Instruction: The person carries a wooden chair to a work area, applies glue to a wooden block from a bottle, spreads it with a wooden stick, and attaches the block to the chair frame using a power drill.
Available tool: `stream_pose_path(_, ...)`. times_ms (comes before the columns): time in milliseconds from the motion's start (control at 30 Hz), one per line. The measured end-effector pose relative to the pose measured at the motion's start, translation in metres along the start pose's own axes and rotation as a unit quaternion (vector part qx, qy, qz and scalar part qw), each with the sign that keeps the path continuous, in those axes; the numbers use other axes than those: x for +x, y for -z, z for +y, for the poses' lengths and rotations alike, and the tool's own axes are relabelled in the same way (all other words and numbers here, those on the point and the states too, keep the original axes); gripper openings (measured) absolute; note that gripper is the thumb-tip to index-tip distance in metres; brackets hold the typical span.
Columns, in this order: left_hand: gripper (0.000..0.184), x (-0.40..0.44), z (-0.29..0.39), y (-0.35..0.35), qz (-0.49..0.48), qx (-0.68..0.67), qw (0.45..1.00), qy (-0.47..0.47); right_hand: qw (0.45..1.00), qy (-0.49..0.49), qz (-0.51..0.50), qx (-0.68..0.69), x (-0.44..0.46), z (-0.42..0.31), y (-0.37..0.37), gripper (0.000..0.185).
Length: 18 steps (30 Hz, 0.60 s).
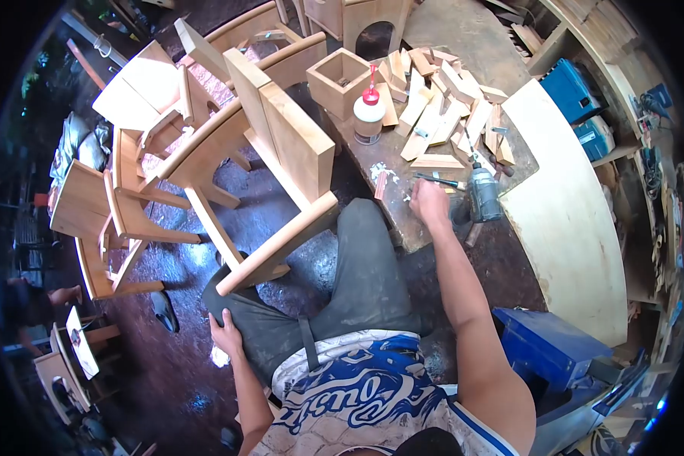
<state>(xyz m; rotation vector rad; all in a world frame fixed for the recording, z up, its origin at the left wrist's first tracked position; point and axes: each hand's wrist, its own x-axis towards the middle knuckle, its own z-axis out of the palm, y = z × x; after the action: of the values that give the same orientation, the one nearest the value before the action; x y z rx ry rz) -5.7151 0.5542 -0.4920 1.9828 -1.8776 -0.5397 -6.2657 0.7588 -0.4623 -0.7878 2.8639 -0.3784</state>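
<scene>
The wooden chair frame (285, 242) lay tipped by the person's lap, its near rail over the left thigh, probably so the leg could steady it while neither hand held it. The left hand (226, 334) rested loosely on that thigh, fingers parted and unclenched; the right hand (431, 204) had its fingers curled at the bench (403, 220), just beside a slim brush (442, 182) — whether it gripped anything, I cannot tell. The red-capped bottle (368, 119) stood upright near the wood blocks (450, 102) — presumably there for easy reach.
</scene>
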Motion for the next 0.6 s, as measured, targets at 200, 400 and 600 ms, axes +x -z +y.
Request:
stream_pose_path(200,0.035,-0.001,0.063,-0.004,0.156,-0.063,0.961,-0.219,0.999,0.035,-0.035,-0.011,-0.015,0.005,0.005,0.019)
stream_pose_path(400,0.025,0.009,0.228,-0.057,0.027,-0.239,0.903,-0.356,0.986,0.049,0.071,0.14,-0.072,0.009,-0.01,0.009)
stream_pose_path(600,0.029,0.029,0.291,-0.157,-0.117,-0.188,0.935,-0.276,0.949,-0.036,0.198,0.242,-0.118,0.019,-0.01,0.007)
